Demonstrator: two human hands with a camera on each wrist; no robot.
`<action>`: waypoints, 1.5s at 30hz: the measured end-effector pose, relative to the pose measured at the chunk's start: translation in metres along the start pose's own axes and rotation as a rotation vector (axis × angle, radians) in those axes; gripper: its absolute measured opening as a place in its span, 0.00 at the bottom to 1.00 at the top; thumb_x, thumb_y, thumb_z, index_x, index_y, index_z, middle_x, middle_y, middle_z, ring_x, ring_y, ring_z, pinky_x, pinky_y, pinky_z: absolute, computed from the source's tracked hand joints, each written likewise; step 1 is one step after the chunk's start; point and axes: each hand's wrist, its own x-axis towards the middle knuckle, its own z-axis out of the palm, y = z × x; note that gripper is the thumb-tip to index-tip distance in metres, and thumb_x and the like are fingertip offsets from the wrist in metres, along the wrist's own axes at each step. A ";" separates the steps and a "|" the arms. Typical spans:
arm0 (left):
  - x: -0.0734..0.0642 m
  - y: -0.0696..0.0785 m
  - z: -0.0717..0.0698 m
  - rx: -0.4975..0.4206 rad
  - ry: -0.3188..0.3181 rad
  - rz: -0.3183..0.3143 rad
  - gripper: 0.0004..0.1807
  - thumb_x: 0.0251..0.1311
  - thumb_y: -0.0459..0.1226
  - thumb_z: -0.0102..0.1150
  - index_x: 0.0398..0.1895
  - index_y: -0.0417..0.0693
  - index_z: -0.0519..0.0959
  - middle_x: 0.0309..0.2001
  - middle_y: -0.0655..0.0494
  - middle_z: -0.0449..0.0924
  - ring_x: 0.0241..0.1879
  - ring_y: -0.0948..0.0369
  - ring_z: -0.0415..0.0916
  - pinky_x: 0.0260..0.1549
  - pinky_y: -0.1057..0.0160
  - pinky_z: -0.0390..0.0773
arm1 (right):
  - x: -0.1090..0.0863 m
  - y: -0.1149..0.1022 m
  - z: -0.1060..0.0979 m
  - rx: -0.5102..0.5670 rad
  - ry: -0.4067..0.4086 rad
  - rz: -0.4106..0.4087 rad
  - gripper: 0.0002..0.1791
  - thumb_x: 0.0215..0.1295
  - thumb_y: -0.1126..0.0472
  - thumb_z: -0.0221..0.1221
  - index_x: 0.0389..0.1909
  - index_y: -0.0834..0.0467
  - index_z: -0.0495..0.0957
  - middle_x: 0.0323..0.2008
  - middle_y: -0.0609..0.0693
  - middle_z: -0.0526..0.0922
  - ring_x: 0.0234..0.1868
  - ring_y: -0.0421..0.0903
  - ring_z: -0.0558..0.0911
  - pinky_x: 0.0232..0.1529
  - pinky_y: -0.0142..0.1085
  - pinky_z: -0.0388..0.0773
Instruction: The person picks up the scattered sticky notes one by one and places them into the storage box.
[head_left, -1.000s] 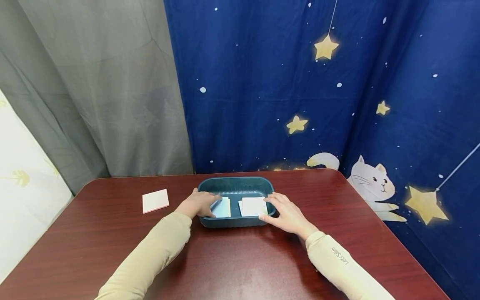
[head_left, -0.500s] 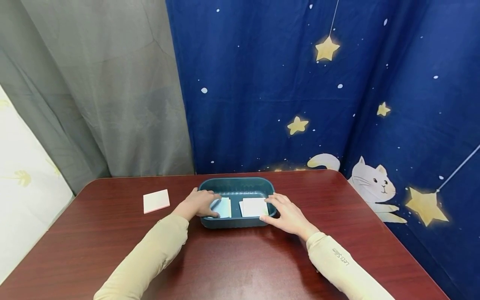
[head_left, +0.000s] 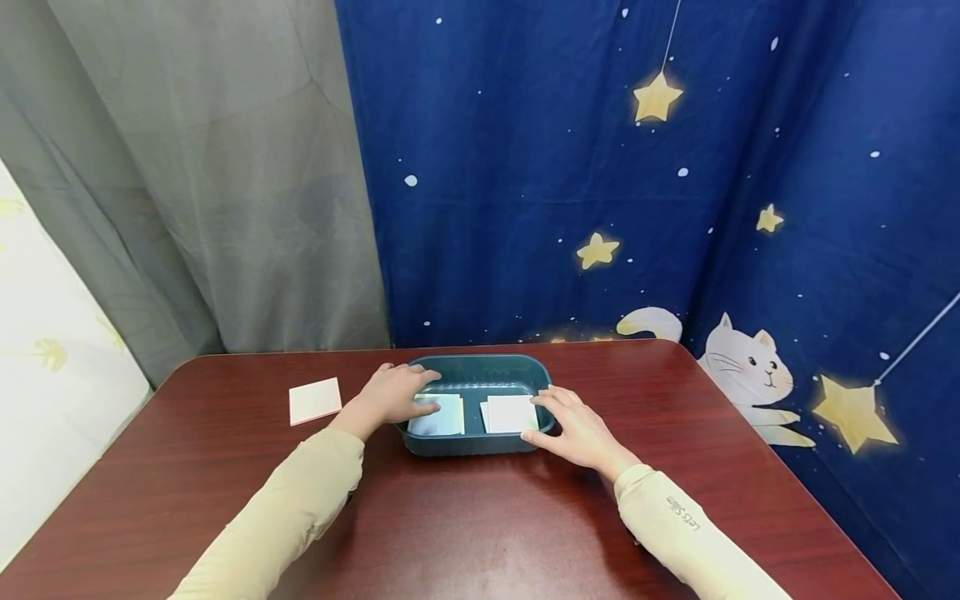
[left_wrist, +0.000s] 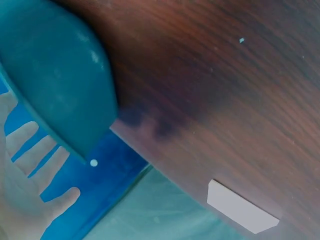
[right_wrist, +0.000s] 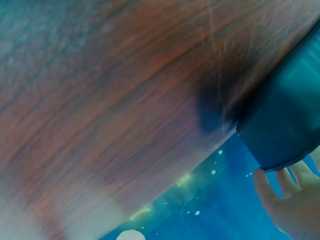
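A dark teal plastic bin (head_left: 472,445) stands near the far side of the table. Inside lie two flat stacks of square paper: a pale blue one (head_left: 438,417) at left and a white one (head_left: 512,414) at right. My left hand (head_left: 392,393) is over the bin's left end with fingers spread and nothing held; the left wrist view shows these fingers (left_wrist: 42,157) apart beyond the rim. My right hand (head_left: 573,427) rests at the bin's right end, fingers loosely reaching over the rim beside the white stack. In the right wrist view its fingers (right_wrist: 287,182) appear at the rim.
A white paper pad (head_left: 315,401) with a pinkish lower edge lies on the table left of the bin. The reddish-brown table (head_left: 480,525) ends just behind the bin, where grey and blue curtains (head_left: 525,167) hang.
My left hand has risen off the pale blue stack and moved slightly back and left, uncovering more of it. My right hand, the bin and the white pad stay in place.
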 end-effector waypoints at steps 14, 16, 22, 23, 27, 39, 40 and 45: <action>-0.021 -0.021 -0.020 0.000 0.105 -0.044 0.31 0.52 0.53 0.55 0.57 0.47 0.69 0.50 0.47 0.72 0.48 0.50 0.69 0.46 0.46 0.64 | 0.001 0.003 0.001 0.002 -0.016 0.005 0.35 0.50 0.34 0.54 0.54 0.54 0.71 0.57 0.55 0.67 0.59 0.47 0.61 0.50 0.50 0.65; -0.025 -0.025 -0.022 0.002 0.126 -0.046 0.31 0.52 0.53 0.55 0.56 0.46 0.69 0.50 0.45 0.72 0.48 0.48 0.69 0.46 0.45 0.63 | 0.001 0.003 0.001 0.001 -0.015 0.004 0.36 0.50 0.34 0.53 0.54 0.54 0.71 0.57 0.54 0.67 0.59 0.47 0.61 0.50 0.49 0.65; -0.035 -0.033 -0.031 -0.001 0.152 -0.074 0.31 0.52 0.52 0.55 0.57 0.46 0.69 0.51 0.44 0.71 0.49 0.47 0.69 0.46 0.44 0.63 | 0.000 0.004 0.003 -0.002 -0.016 0.005 0.36 0.50 0.33 0.52 0.54 0.54 0.71 0.57 0.54 0.66 0.59 0.47 0.61 0.49 0.49 0.66; -0.037 -0.034 -0.033 -0.003 0.155 -0.078 0.31 0.52 0.52 0.55 0.57 0.46 0.69 0.50 0.44 0.71 0.49 0.47 0.69 0.46 0.44 0.63 | 0.000 0.004 0.003 -0.001 -0.016 0.005 0.36 0.50 0.33 0.52 0.54 0.53 0.71 0.57 0.54 0.66 0.59 0.47 0.61 0.49 0.49 0.66; -0.043 -0.038 -0.039 -0.003 0.171 -0.086 0.31 0.52 0.52 0.55 0.57 0.45 0.69 0.50 0.44 0.72 0.48 0.47 0.69 0.46 0.43 0.63 | 0.000 0.004 0.002 -0.005 -0.016 0.008 0.36 0.51 0.33 0.52 0.54 0.53 0.71 0.57 0.53 0.66 0.59 0.46 0.60 0.50 0.49 0.65; -0.063 -0.051 -0.053 0.019 0.215 -0.112 0.32 0.52 0.51 0.56 0.56 0.42 0.69 0.49 0.42 0.72 0.47 0.46 0.70 0.44 0.43 0.64 | 0.000 0.003 0.002 -0.001 -0.016 0.014 0.35 0.51 0.34 0.53 0.54 0.53 0.71 0.57 0.54 0.66 0.60 0.47 0.60 0.50 0.49 0.65; -0.064 -0.053 -0.054 0.023 0.219 -0.114 0.32 0.51 0.51 0.56 0.56 0.42 0.69 0.49 0.42 0.72 0.47 0.46 0.70 0.44 0.43 0.64 | 0.000 0.003 0.003 -0.002 -0.016 0.014 0.35 0.51 0.34 0.53 0.54 0.53 0.71 0.57 0.54 0.66 0.60 0.47 0.60 0.50 0.49 0.65; -0.071 -0.061 -0.058 0.037 0.231 -0.131 0.32 0.51 0.51 0.56 0.56 0.41 0.68 0.49 0.42 0.72 0.46 0.46 0.71 0.42 0.43 0.66 | 0.000 0.003 0.002 0.001 -0.016 0.012 0.35 0.51 0.34 0.53 0.54 0.53 0.71 0.57 0.54 0.66 0.60 0.47 0.60 0.50 0.50 0.65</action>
